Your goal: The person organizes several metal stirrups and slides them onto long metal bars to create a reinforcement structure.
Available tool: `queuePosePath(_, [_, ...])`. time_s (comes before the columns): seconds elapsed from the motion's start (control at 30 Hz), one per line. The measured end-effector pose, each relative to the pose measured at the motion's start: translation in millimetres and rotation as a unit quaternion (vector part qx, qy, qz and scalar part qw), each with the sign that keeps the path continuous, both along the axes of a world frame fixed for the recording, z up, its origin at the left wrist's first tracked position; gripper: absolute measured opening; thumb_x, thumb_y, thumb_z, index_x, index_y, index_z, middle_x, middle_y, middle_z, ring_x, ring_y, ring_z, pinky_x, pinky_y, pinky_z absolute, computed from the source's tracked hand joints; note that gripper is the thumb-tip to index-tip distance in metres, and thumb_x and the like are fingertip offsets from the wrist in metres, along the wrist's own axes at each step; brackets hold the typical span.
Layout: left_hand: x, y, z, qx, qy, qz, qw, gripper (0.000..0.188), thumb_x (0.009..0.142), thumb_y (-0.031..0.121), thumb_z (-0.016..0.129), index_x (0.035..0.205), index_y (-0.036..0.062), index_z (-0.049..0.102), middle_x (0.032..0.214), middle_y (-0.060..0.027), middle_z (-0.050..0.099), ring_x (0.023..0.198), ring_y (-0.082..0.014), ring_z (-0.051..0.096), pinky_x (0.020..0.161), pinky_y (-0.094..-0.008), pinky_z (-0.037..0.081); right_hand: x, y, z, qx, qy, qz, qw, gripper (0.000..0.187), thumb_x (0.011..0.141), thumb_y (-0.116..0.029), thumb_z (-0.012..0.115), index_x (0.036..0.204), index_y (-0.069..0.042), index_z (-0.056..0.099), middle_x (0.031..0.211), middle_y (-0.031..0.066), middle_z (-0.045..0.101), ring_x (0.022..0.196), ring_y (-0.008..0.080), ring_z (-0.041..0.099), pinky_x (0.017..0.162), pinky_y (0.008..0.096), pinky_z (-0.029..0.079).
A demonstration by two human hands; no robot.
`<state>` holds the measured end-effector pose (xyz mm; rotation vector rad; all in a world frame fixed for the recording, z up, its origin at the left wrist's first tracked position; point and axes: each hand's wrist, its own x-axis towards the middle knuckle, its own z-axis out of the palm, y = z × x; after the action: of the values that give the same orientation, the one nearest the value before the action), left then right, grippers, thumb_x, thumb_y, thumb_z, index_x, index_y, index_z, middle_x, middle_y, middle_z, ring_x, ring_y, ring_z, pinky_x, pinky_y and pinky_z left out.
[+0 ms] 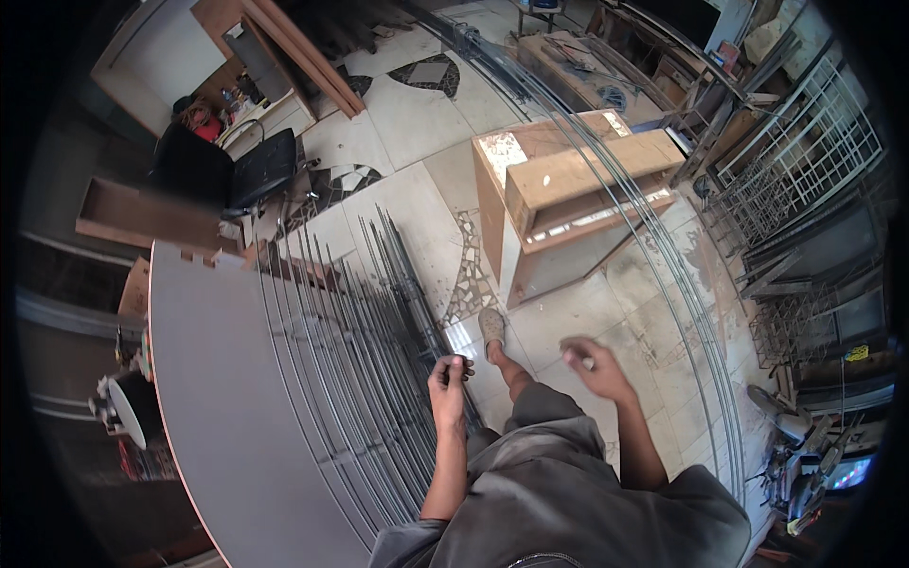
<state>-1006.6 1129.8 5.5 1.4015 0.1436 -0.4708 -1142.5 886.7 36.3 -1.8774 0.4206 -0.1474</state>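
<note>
My left hand [449, 383] is raised at the right side of the rods, its thumb bent against curled fingers. Anything inside that grip is too dark to make out. To the right, my right hand [598, 371] hovers over the floor with its fingers curled toward the thumb; a small pale spot shows in the curl, and I cannot tell whether it is an object. Many thin metal rods [341, 379] lie lengthwise along the right part of a grey tabletop [218, 407]. Beside them runs a darker bundle of bars [409, 293], close to my left hand.
A wooden cabinet [559, 189] stands on the tiled floor ahead, with long rods [653, 222] passing across it and down the right side. A black chair [265, 170] is at the far left. Metal grilles [805, 142] lean at the right. My shoe [491, 327] is on the floor.
</note>
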Motion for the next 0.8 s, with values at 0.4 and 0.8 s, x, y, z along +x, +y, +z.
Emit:
queuePosePath(0.4, [305.6,-52.7,-1.5,-0.083,0.051,0.142,0.985,0.019,0.094,0.023,0.068,0.095,0.0052,0.060,0.083,-0.0065,0.066,0.078,-0.0147,0.064,0.070,-0.0287,0.051,359.5,-145.4,81.6,-0.284,-0.116,-0.188,0.933,0.029,0.090,-0.015,0.064,0.114,0.001,0.059,0.108,0.0219,0.061,0.104,0.0396,0.059,0.088,0.0446,0.048])
queuePosePath(0.8, [609.1,-187.9,-52.9,-0.099,0.214,0.004,0.972,0.030,0.091,0.034,0.068,0.106,0.0084,0.063,0.101,-0.0048,0.068,0.090,-0.0176,0.063,0.084,-0.0319,0.046,554.5,-142.2,74.3,0.098,0.001,-0.199,0.975,0.028,0.095,-0.019,0.063,0.114,0.002,0.061,0.102,0.0095,0.065,0.098,0.0153,0.061,0.089,0.0303,0.048])
